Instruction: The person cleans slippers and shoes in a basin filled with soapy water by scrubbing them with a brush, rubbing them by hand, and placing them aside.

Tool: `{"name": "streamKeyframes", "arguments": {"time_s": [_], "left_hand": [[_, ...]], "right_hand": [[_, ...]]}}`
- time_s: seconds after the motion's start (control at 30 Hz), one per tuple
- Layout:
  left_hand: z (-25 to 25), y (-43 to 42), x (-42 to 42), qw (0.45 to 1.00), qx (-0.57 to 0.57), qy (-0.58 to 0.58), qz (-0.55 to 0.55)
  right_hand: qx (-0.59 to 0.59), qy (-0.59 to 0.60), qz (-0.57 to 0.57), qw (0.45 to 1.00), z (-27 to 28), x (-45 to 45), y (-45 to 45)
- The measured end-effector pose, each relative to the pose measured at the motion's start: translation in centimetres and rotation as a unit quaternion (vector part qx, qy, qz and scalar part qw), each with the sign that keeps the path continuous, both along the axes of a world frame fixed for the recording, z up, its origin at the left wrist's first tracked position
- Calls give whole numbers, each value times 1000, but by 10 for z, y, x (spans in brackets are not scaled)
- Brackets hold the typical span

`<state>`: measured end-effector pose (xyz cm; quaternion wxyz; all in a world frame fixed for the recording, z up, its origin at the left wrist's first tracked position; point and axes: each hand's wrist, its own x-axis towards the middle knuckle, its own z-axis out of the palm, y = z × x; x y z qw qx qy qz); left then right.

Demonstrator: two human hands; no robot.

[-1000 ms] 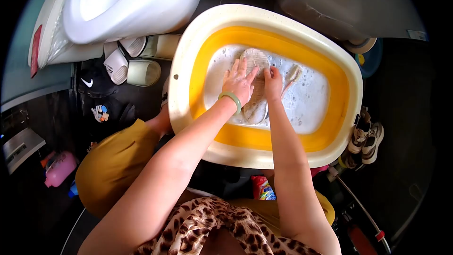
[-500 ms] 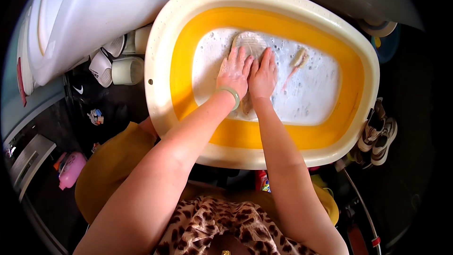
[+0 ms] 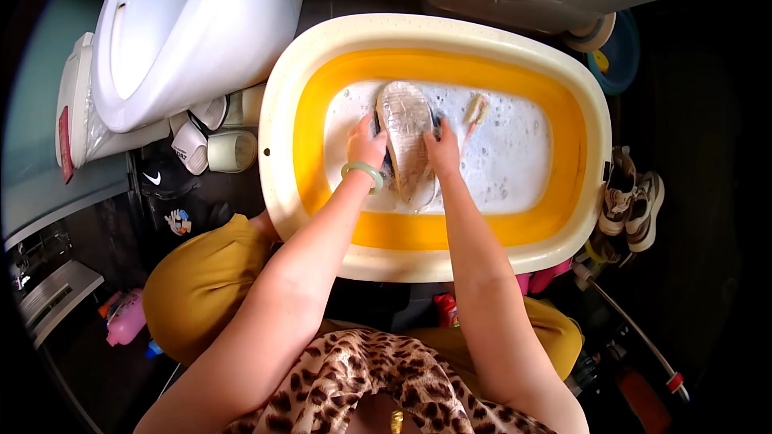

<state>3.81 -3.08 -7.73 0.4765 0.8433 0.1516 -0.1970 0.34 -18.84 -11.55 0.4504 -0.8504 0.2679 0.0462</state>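
Before you sits the cream-and-yellow tub (image 3: 278, 185), its bottom covered in white suds (image 3: 507, 169). Within it lies the shoe (image 3: 408, 133), sole up, between your hands: the left hand (image 3: 367, 146) and right hand (image 3: 443, 149) grip its opposite sides, fingers curled at the edges. Near your right hand, the brush (image 3: 477, 110) rests in foam. A pale green bangle (image 3: 363, 174) rings your left wrist.

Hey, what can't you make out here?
In the head view:
Shoe: most of its upper, hidden beneath the sole.
Brush: handle's end, lost in suds.
Basin: its floor, under suds.
Red packet: partly behind the right arm.
White fixture: cut off by the top edge.
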Motion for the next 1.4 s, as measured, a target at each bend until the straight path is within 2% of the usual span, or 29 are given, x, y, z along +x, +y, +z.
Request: {"name": "streamKeyframes", "arguments": {"time_s": [0.03,0.07,0.1,0.13,0.17,0.2,0.23,0.27,0.3,0.33,0.37,0.43,0.47,0.5,0.57,0.67,0.83,0.93,1.0,1.07,1.1,1.17,1.23,1.3,1.33,1.37,1.4], "left_hand": [[-41,4,-12,1000,-2,-2,-2],[-91,9,-22,994,-88,63,30],[-116,11,-27,975,-174,128,60],[-67,7,-25,986,-107,125,40],[-11,2,-23,991,-40,125,21],[14,5,-22,962,-168,195,93],[23,9,-22,906,-291,258,165],[1,19,-21,884,-350,281,129],[2,21,-25,884,-352,279,128],[5,23,-28,876,-374,272,137],[7,26,-31,867,-397,263,146],[11,29,-36,862,-405,255,165],[13,30,-39,861,-410,260,154],[19,30,-41,858,-416,265,142],[26,28,-44,855,-425,258,145],[32,28,-48,849,-433,268,140],[35,27,-35,834,-455,305,72],[38,24,-29,801,-500,324,53],[39,21,-31,815,-505,279,61],[74,23,-42,821,-517,232,67],[52,22,-39,819,-521,230,66],[-7,21,-27,858,-471,194,67],[16,31,-26,846,-466,239,101],[24,37,-31,867,-436,188,152],[21,39,-32,858,-448,185,172],[16,40,-34,857,-449,187,171],[14,40,-35,863,-448,162,168]], "right_hand": [[-16,53,-13,998,2,-7,0],[-84,99,-12,991,-8,-14,5],[-88,96,-15,991,-6,-14,2],[92,119,-17,989,-4,-17,-1],[269,139,-18,953,0,-22,-4],[332,157,-92,926,21,-20,-2],[330,157,-93,926,37,-21,4],[380,123,-115,909,52,-22,10],[429,87,-136,889,60,-22,14],[462,80,-138,873,44,-21,16],[460,75,-134,875,42,-21,19],[198,65,-13,978,54,-16,28],[99,20,12,995,62,-19,29],[95,15,14,995,75,-21,33],[-14,-40,2,999,96,-24,38],[-92,-60,-27,994,120,-30,35],[-139,-82,-18,987,133,-34,13],[-159,-79,-15,984,140,-37,2],[-186,-84,-13,979,146,-40,-2],[-212,-86,-12,973,148,-43,-6],[-216,-88,-11,972,148,-44,-12],[-239,-63,-44,968,147,-45,-27],[-239,-80,-49,967,137,-47,-49],[-138,-85,-100,982,134,-49,-60],[-67,-68,-141,985,138,-54,-60],[-68,-67,-142,985,141,-59,-60],[76,-80,-179,978,143,-64,-61]]}}
